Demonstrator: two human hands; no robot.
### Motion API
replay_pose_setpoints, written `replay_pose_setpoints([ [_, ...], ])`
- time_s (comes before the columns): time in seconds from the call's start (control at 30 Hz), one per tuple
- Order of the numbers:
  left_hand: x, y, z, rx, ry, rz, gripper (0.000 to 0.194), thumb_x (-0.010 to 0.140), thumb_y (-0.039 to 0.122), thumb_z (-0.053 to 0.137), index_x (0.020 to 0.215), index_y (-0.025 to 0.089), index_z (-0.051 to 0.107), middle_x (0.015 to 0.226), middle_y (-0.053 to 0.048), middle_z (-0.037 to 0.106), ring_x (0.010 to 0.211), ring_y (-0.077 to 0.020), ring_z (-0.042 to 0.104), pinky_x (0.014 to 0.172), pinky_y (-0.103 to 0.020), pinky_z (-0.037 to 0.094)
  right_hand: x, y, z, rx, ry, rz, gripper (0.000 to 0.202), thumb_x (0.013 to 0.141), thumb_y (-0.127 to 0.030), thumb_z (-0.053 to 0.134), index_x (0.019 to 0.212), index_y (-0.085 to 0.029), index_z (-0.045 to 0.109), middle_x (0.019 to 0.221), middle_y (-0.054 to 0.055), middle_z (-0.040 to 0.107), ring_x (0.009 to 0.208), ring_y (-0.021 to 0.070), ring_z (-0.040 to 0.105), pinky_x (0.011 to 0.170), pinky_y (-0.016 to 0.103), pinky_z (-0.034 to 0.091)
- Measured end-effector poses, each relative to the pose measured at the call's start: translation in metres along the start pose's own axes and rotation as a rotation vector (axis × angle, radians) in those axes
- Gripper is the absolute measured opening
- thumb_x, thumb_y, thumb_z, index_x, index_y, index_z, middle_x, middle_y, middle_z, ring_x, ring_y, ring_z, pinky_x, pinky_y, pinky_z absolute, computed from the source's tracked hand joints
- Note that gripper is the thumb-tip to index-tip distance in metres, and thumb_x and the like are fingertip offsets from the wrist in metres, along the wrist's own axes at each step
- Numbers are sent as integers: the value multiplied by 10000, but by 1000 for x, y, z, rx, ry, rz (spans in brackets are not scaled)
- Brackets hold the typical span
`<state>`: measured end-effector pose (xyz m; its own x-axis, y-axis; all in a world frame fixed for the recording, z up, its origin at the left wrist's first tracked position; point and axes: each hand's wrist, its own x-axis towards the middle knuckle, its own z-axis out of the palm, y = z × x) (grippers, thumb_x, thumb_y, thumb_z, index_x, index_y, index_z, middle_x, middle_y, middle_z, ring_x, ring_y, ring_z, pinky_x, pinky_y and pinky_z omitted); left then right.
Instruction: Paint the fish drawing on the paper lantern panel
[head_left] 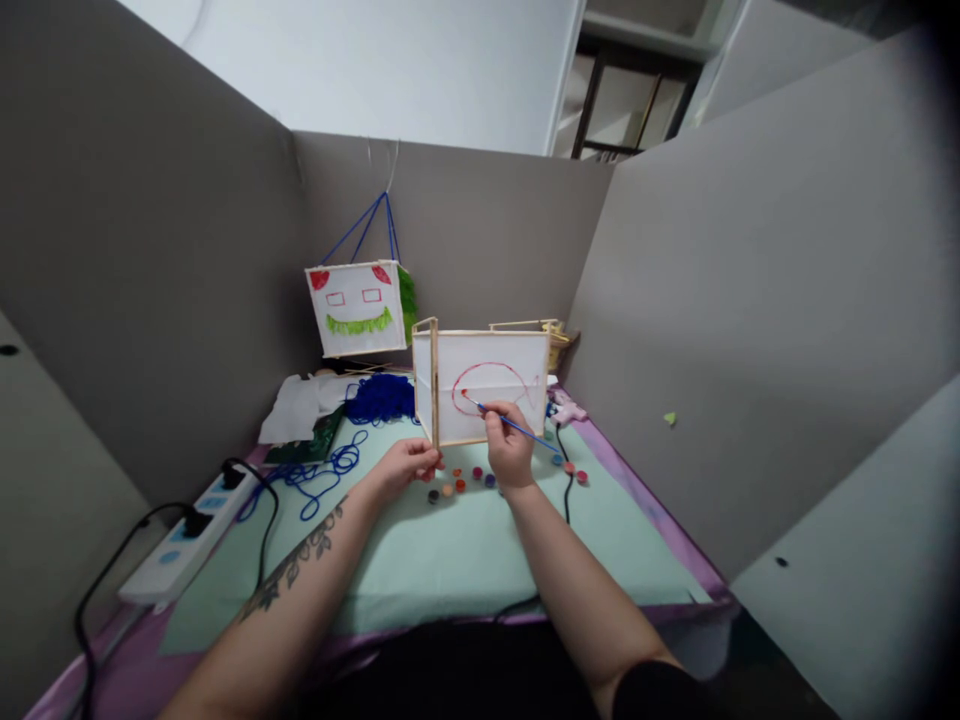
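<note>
My left hand (414,466) pinches the lower end of a wooden corner stick on a paper lantern (491,350), holding it up above the table. The lantern has a stick frame and white sides; a red fish outline is painted on the side facing me. In my right hand (511,448) is a thin blue paintbrush (517,425), gripped like a pen. Its tip touches or nearly touches a small red patch inside the fish, towards the left. Several small paint pots (478,473) in different colours sit on the table below and beside my right hand.
Another lantern (360,310) with a painted face hangs from blue cords at the back left. Blue yarn (381,398) and white paper (289,410) lie below it. A power strip (187,545) with black cables runs along the left side. Grey panels (450,220) enclose the table.
</note>
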<state>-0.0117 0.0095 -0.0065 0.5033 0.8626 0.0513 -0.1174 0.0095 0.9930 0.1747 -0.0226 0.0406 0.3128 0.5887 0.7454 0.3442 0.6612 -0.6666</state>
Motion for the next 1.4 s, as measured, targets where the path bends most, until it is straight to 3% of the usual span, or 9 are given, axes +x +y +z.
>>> replay_pose_setpoints([
  [0.97,0,1,1,-17,-13,2,303,665,381,733,689,99,625,602,-34,597,477,-69,441,485,-222,309,1,6,-1,6,33,0,148,838,-242,493,867,-184,626,811,26,634,734,146,589,673,263,463],
  [1.4,1,-2,0,-32,-12,-2,283,679,363,729,709,102,625,682,-62,634,498,-73,450,505,-233,320,2,7,-1,-27,32,-5,151,839,-244,492,877,-180,623,811,32,634,730,148,589,667,264,466],
])
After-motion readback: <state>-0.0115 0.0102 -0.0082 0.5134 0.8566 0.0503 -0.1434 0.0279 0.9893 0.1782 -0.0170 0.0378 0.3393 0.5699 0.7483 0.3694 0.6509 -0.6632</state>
